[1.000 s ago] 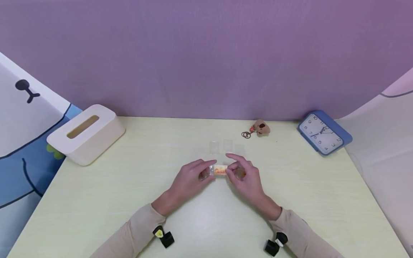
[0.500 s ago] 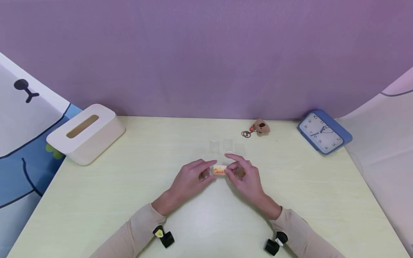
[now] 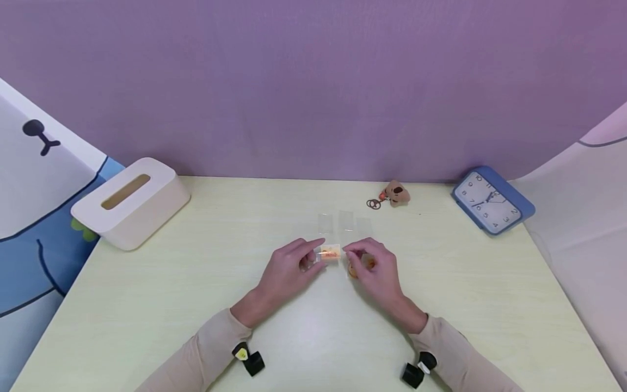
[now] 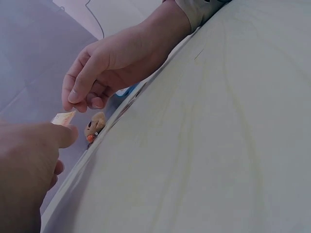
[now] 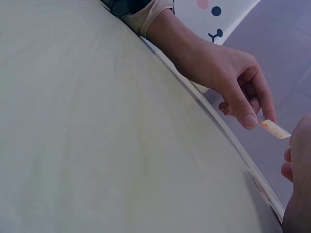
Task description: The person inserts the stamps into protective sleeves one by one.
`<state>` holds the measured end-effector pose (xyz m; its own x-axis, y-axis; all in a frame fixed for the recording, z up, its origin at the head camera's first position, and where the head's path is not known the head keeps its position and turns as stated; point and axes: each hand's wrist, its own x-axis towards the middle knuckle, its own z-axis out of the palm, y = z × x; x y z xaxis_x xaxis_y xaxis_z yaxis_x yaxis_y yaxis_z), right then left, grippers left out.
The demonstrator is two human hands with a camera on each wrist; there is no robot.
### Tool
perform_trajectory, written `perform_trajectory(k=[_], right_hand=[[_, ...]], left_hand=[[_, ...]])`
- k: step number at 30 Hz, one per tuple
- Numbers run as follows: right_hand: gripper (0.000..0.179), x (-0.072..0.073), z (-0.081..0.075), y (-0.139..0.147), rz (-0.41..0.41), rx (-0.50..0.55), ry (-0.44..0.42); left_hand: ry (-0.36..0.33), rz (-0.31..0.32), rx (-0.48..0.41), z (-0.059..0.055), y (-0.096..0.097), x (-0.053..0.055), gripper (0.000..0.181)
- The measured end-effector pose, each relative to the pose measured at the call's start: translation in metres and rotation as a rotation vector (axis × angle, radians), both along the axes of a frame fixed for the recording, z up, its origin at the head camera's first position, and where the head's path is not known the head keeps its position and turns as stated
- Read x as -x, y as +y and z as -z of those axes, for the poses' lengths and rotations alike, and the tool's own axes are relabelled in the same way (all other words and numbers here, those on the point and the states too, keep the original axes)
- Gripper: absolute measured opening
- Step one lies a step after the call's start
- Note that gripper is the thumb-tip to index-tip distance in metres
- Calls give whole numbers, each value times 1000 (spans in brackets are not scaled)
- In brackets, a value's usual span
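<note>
Above the middle of the surface [image 3: 303, 348], the left hand [image 3: 288, 267] pinches one end of a small orange-printed strip [image 3: 330, 254] between thumb and fingers. The right hand [image 3: 378, 269] has bent fingers, their tips just beside the other end; whether they grip anything, I cannot tell. Clear slips [image 3: 346, 220] lie behind, near a toy [image 3: 397, 193].

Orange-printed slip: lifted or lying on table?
Lifted: both wrist views show the orange-printed slip against the purple backdrop, above the table, pinched by the left hand.
</note>
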<state>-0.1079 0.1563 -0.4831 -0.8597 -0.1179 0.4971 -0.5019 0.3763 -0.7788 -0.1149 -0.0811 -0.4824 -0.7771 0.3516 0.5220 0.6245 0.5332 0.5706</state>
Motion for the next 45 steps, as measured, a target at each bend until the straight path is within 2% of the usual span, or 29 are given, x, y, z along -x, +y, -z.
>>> perform_trajectory(k=[22,25,28,31,33,40,45], right_hand=[[20,0,2,-1,-73,0,11],[20,0,2,-1,-78,11,-5],[21,-1,2,-1,-88,27,-11],[21,-1,2,-2,-95,37,-2],[20,0,3,-2,-90,40,2],[13,1,3,-1,-49,52,-2],[14,1,3,0,-35,51,-13]], left_hand=[[-8,17,-21,-1,-1,-1,47],[2,18,-29,-1,-1,-1,42],[-3,19,-42,-1,-1,-1,26],[-26,4,-41,-1,-1,-2,12],[-51,-15,-26,-1,-1,-2,8],[-190,-76,127,0,0,-2,35],[-232,-103,156,4,5,-1,35]])
